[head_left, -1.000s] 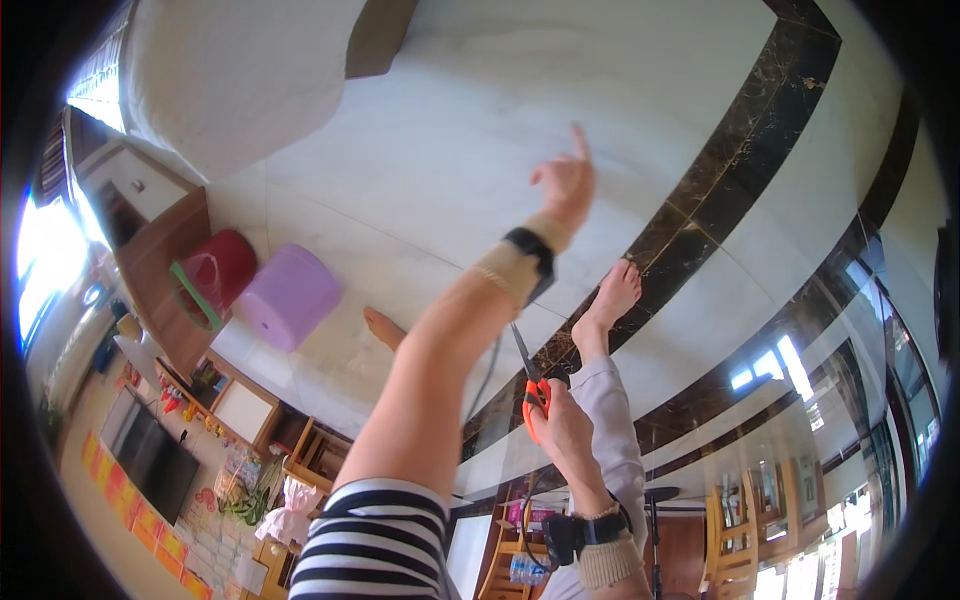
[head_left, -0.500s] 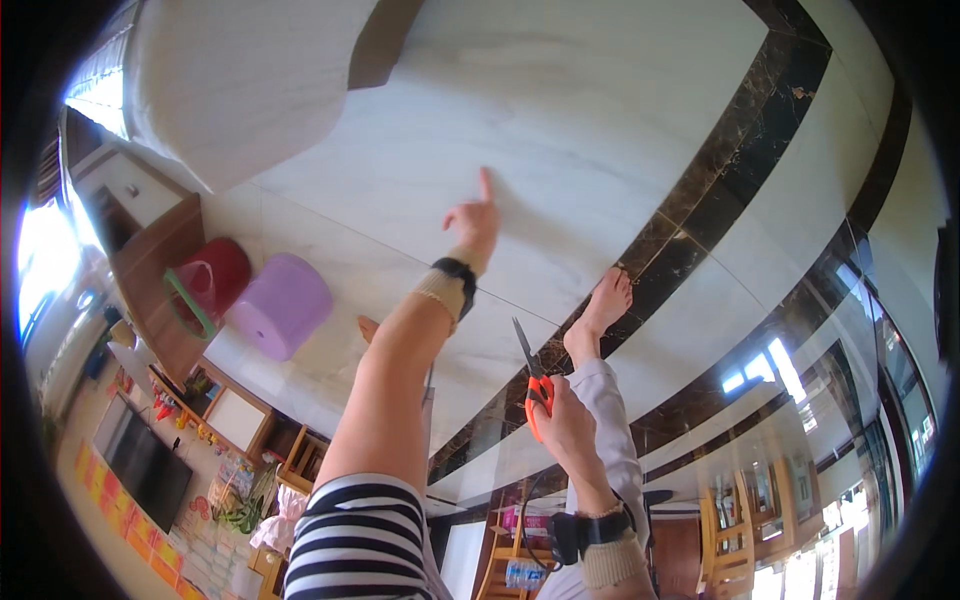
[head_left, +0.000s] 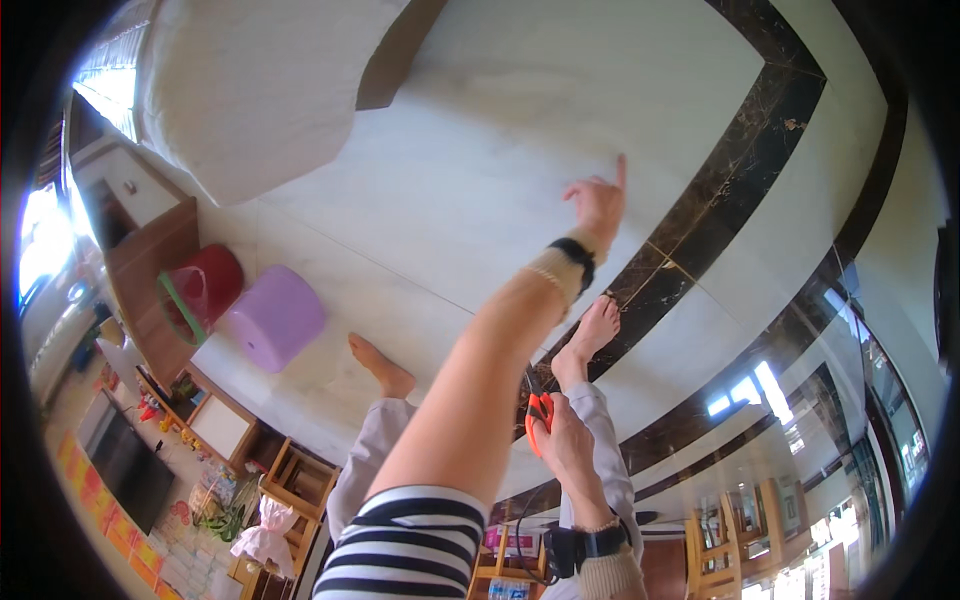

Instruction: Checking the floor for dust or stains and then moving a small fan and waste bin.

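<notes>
My left hand [head_left: 600, 204] reaches far forward over the pale marble floor [head_left: 470, 170], index finger stretched out and thumb held apart. Nothing is in it. Lower down, on the right, my right hand [head_left: 568, 440] grips a pair of scissors [head_left: 540, 408] with orange and black handles. The dark blades point forward, and my left forearm partly covers them. Both wrists wear a dark band over a beige cuff. My bare feet stand on the floor, the right one [head_left: 598, 325] by the dark stone border [head_left: 690, 245] and the left one [head_left: 380, 366] further left.
A large pale, smooth-sided object [head_left: 260, 90] with a brown face fills the far left. Near the wooden cabinet [head_left: 155, 270] are a purple stool [head_left: 278, 318] and a dark red bucket-like container [head_left: 212, 285] with a green rim. Wooden chairs [head_left: 298, 485] stand at the lower edge.
My left hand has swung to the right across the floor, its finger still stretched out. My left forearm now crosses in front of the scissor blades, and my left foot has come into fuller view.
</notes>
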Available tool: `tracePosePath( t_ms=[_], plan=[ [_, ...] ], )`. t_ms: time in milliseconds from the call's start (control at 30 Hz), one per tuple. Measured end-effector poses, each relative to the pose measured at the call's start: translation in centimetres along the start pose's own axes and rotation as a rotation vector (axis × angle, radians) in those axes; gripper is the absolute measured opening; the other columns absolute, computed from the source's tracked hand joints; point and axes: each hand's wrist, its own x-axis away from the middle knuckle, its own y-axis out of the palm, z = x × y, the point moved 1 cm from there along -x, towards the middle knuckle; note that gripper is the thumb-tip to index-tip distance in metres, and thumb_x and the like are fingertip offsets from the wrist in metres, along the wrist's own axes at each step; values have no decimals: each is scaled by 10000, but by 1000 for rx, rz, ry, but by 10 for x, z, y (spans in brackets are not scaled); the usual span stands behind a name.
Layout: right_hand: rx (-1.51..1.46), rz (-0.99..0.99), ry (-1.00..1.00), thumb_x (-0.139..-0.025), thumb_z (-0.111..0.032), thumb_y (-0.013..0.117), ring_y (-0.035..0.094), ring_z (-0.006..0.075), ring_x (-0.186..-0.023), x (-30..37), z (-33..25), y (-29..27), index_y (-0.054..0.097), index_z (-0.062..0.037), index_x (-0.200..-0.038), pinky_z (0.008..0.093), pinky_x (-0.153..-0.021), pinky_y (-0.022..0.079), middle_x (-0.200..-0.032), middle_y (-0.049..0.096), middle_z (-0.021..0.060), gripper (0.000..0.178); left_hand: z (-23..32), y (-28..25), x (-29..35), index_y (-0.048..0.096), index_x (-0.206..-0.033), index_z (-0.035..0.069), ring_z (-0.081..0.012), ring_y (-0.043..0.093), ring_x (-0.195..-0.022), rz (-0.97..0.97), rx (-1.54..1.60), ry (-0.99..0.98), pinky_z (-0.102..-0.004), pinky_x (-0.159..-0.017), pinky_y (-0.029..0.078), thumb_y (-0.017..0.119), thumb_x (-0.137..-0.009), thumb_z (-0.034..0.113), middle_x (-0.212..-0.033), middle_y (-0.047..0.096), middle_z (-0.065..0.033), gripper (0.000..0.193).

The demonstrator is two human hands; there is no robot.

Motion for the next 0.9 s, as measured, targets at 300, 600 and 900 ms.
tracePosePath(
  t_ms=[300, 600, 900],
  plan=[
    [-4, 15, 19, -839, -254, 592, 632, 347, -877, 1, 1, -20, 447, -10, -1154, 435, -735, 502, -953, 634, 200, 424, -106, -6, -22, -18, -1413, -97, -279, 652, -679, -231, 39, -222, -489, -469, 489, 660, -743, 171, -813, 678, -127, 989],
    [39, 22, 5, -824, -259, 611, 633, 363, -831, -13, 9, -53, 456, 1, -1108, 452, -718, 498, -929, 633, 203, 415, -104, -39, -65, 82, -1427, -71, -276, 644, -661, -6, 43, -290, -483, -499, 495, 680, -727, 221, -814, 670, -129, 965],
    [49, 95, -38, -811, -238, 629, 635, 339, -848, -17, 16, -89, 455, -17, -1151, 436, -715, 497, -939, 629, 194, 441, -125, -38, -91, 78, -1419, -82, -278, 660, -657, -46, 74, -360, -480, -474, 494, 634, -739, 174, -819, 678, -144, 915]
  ],
)
